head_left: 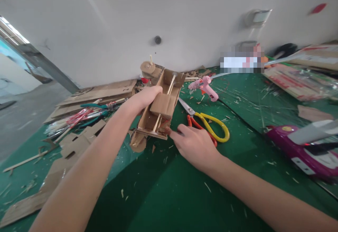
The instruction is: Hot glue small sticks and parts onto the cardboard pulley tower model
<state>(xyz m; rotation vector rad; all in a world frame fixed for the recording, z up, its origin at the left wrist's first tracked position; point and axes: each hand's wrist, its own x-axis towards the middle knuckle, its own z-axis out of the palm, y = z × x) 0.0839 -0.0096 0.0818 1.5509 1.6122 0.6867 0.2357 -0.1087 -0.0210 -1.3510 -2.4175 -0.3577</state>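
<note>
My left hand (151, 96) grips a cardboard model (165, 104) by its left side, with the thumb at the upper edge and the other fingers hidden behind it. The model is an open, tilted box with a cardboard block across its middle and thin wooden sticks running along inside. Round cardboard discs are fixed at its corners, one at the top (147, 67) and one at the bottom (138, 143). My right hand (194, 144) is closed at the model's lower right corner, its forefinger against the edge. Yellow and red-orange handled scissors (208, 119) lie just behind that hand.
A pink glue gun (208, 88) rests on the green table (158, 196) near the wall. To the right stands a purple device (303, 151) with a cable. Cardboard pieces (79, 138), wrapped sticks and teal-handled pliers (92, 119) lie left. Scraps are scattered about.
</note>
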